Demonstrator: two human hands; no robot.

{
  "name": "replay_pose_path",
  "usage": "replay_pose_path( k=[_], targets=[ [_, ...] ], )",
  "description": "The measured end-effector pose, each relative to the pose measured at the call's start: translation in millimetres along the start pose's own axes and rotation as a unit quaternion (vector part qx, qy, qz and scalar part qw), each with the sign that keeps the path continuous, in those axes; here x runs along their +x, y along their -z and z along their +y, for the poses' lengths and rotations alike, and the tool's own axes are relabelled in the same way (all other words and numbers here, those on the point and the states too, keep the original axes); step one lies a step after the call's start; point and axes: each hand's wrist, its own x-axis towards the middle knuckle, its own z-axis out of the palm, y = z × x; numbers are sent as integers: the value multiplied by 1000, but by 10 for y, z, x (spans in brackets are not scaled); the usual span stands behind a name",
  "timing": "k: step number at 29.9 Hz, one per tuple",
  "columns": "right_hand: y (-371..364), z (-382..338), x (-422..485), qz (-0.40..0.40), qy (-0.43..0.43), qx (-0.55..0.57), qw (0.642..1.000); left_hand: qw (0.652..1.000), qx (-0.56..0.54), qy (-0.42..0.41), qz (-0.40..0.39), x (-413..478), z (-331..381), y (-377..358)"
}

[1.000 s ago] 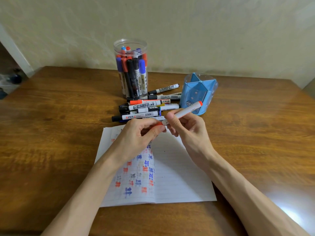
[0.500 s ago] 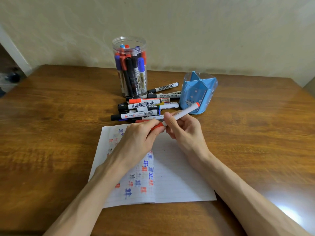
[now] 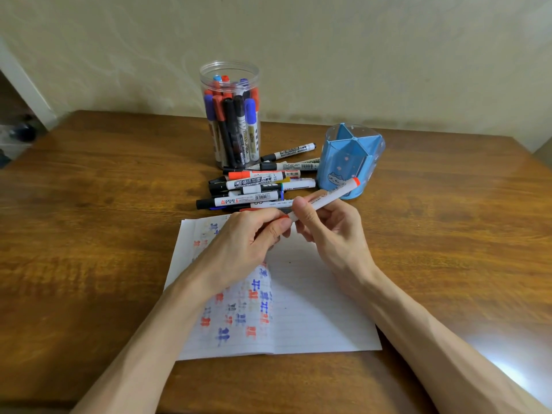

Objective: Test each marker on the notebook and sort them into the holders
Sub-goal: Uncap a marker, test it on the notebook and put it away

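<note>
- The right hand [image 3: 331,234] grips the white marker [image 3: 328,195] around its barrel, thumb on top and fingers curled beneath.
- The left hand [image 3: 251,237] pinches the marker's near end between thumb and fingers. That end is mostly hidden, with only a sliver of orange showing.
- The marker is held in the air over the far edge of the notebook [image 3: 313,309]. It is tilted, and its orange far end points up and to the right.
- The notebook lies open on the wooden table [image 3: 89,219], and its left page is covered in red, blue and dark test marks.
- Just beyond the notebook lies a pile of markers [image 3: 254,186].
- A clear jar [image 3: 230,70] packed with upright markers stands behind the pile.
- A blue holder [image 3: 349,156] with divided compartments stands to the right of the pile.
</note>
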Motion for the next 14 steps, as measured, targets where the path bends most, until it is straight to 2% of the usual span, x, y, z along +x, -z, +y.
replay_pose_path(
  k=[4,11,14],
  targets=[
    [-3,-2,2,4,2,7,1000,999,27,-17,28,1,-14,-34],
    [-92,-32,-1,15,-72,51,996,988,110,-45,95,14,-111,-43],
    [-81,-26,13,15,-57,29,998,987,123,-52,92,6,-108,-47]
  ],
)
